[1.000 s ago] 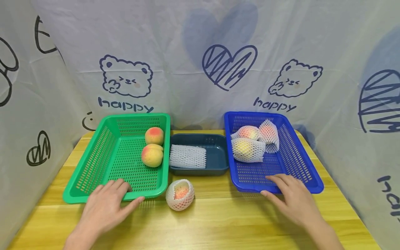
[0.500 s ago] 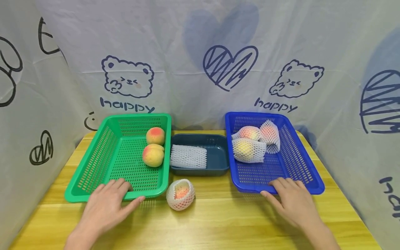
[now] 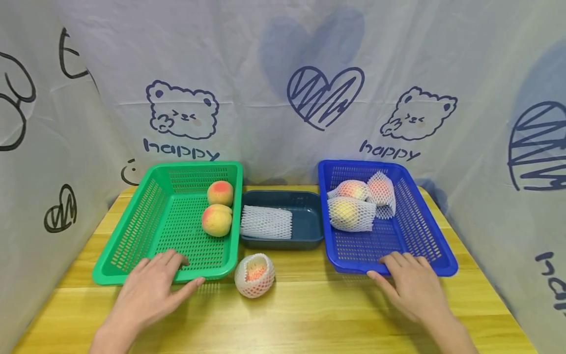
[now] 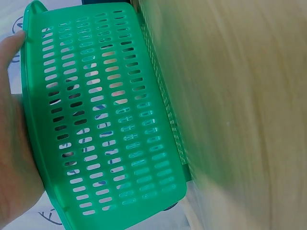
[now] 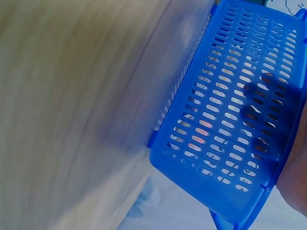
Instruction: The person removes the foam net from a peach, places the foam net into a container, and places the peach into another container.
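My left hand (image 3: pixel 152 290) rests over the front rim of the green basket (image 3: pixel 132 216), its fingers hanging loosely inside and its thumb pointing right along the outside. Two bare peaches, one behind the other (image 3: pixel 216 220), lie at that basket's right side. My right hand (image 3: pixel 413 290) rests likewise on the front rim of the blue basket (image 3: pixel 426 231); in the right wrist view, finger shadows show through its slotted wall (image 5: pixel 230 100). Inside it lie three peaches in white foam nets (image 3: pixel 345 214). Another netted peach (image 3: pixel 255 282), partly uncovered on top, sits on the table between my hands.
Between the baskets stands a dark blue tray (image 3: pixel 307 216) with white foam nets (image 3: pixel 266 222) lying flat at its left. A wooden table (image 3: pixel 300 319) carries everything. White cloth with bear and heart drawings (image 3: pixel 265 137) hangs behind and at both sides.
My right hand's fingers, held out above the blue basket's rim a second ago, have come down and bent over it. The left hand, the baskets and the peaches have stayed put.
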`<move>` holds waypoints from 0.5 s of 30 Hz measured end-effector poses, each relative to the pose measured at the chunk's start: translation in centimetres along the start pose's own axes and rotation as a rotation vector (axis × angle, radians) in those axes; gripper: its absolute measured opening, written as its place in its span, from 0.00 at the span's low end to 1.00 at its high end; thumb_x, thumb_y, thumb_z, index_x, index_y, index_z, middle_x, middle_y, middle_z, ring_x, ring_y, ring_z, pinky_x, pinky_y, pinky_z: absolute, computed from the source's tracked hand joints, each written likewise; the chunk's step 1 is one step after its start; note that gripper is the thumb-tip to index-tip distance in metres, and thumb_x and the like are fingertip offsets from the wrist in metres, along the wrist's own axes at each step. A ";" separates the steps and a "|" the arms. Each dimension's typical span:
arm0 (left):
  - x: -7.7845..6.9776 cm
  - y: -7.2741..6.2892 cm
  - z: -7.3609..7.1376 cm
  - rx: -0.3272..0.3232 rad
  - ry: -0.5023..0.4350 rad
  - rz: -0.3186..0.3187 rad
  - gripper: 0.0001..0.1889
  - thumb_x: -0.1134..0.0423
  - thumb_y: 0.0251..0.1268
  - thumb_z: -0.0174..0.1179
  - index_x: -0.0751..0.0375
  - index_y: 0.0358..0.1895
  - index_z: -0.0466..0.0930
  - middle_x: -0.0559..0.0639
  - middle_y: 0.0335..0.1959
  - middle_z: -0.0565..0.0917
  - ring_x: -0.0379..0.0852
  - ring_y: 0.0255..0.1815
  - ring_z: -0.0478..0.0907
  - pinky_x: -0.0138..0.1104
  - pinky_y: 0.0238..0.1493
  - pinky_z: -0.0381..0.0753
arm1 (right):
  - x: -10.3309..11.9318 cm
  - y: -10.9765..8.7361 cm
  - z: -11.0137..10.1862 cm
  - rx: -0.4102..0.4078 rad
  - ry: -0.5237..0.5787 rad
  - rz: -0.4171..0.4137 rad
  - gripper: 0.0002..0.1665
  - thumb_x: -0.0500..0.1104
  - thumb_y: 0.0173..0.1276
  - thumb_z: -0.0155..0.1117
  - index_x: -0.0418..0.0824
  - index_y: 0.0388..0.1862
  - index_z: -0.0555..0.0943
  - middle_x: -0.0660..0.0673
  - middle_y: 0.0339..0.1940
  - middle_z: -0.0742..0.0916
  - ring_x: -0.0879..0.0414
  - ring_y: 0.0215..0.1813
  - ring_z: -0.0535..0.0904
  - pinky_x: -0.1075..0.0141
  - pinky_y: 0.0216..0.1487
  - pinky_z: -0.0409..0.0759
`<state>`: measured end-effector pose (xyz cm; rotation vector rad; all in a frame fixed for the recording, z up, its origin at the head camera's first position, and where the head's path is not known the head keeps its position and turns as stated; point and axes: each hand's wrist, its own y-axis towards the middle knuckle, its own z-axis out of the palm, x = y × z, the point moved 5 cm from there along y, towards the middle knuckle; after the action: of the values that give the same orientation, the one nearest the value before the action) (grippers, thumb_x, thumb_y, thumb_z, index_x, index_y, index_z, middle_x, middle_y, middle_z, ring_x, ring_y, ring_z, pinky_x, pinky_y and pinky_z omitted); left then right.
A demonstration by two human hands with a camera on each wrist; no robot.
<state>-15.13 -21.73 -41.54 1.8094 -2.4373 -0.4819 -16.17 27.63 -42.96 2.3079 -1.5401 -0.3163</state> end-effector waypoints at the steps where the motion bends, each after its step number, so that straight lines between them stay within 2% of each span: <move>1: 0.0 0.0 0.0 -0.009 -0.007 0.003 0.30 0.31 0.67 0.61 0.57 0.49 0.82 0.49 0.45 0.82 0.53 0.47 0.81 0.52 0.49 0.76 | 0.0 0.0 0.0 -0.002 0.001 0.000 0.23 0.63 0.75 0.61 0.45 0.41 0.82 0.47 0.41 0.86 0.45 0.45 0.83 0.51 0.43 0.75; 8: -0.5 0.2 -0.4 -0.127 -0.042 0.074 0.39 0.34 0.64 0.66 0.65 0.64 0.75 0.59 0.61 0.79 0.61 0.61 0.76 0.57 0.61 0.72 | 0.0 0.0 0.0 -0.016 0.004 0.000 0.23 0.64 0.75 0.61 0.45 0.40 0.82 0.48 0.40 0.86 0.46 0.44 0.83 0.51 0.42 0.74; 11: -1.0 0.5 -0.7 -0.169 -0.060 0.113 0.43 0.35 0.63 0.67 0.66 0.69 0.72 0.60 0.68 0.76 0.62 0.66 0.74 0.58 0.64 0.71 | 0.0 0.0 0.0 -0.023 0.005 -0.003 0.23 0.64 0.75 0.61 0.45 0.40 0.82 0.48 0.40 0.86 0.46 0.43 0.83 0.51 0.42 0.74; 15: -1.9 0.9 -0.9 -0.193 -0.090 0.165 0.48 0.34 0.62 0.67 0.66 0.75 0.66 0.58 0.75 0.70 0.62 0.71 0.70 0.59 0.67 0.69 | 0.0 0.0 -0.1 -0.034 0.004 -0.010 0.24 0.64 0.75 0.61 0.45 0.40 0.82 0.48 0.39 0.86 0.46 0.43 0.83 0.51 0.42 0.74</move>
<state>-15.20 -19.91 -40.12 1.5296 -2.4709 -0.7687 -16.11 27.66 -42.91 2.2893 -1.5105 -0.3368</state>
